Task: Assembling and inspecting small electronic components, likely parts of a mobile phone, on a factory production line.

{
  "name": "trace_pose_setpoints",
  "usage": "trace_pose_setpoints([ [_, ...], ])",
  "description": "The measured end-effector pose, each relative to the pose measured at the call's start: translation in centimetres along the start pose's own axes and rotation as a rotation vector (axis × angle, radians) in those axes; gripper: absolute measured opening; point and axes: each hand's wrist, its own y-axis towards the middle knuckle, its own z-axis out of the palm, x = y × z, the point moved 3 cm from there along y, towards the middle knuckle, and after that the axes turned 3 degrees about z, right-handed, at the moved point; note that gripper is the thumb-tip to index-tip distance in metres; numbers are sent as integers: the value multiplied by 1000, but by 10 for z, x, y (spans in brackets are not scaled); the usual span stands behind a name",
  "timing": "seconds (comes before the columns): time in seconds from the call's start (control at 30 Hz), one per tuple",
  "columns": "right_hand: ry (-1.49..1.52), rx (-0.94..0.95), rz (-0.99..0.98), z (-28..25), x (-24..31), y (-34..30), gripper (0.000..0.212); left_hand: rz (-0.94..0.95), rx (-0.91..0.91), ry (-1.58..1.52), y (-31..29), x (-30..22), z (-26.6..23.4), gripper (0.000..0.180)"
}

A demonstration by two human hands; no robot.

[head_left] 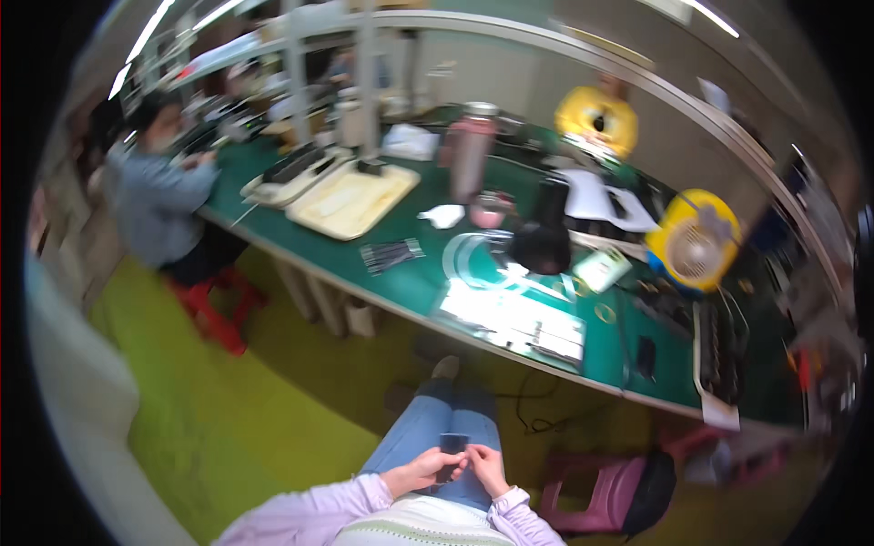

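Observation:
Over my lap, my left hand [423, 471] grips a small dark flat rectangular piece [453, 443], thumb on top. Its exact kind is too blurred to tell. Beside it my right hand [487, 467] is closed in a pinch, fingertips at the piece's right edge, close to my left thumb. Whatever those fingertips hold is too small to make out. Both hands are in front of the table, below its near edge.
The green table [319, 257] holds a brightly lit work area [510, 318], a black lamp [543, 238], a cream tray [355, 202], a pink bottle [471, 155] and a yellow fan [696, 241]. A pink stool [596, 491] stands right. One person [164, 196] sits left, another [596, 118] across.

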Motion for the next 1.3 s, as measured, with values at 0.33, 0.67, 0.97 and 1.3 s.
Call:
trace_pose_setpoints([
  [0.33,79,49,55,-12,-14,2,19,-46,78,78,6,24,5,11],
  [0.67,304,184,121,-8,-1,-6,23,-13,111,199,7,22,6,12],
  [0.97,699,710,409,9,18,-24,35,-64,159,322,-6,11,16,8],
  [1.3,589,854,660,11,-30,9,37,-115,235,310,-16,19,18,7],
])
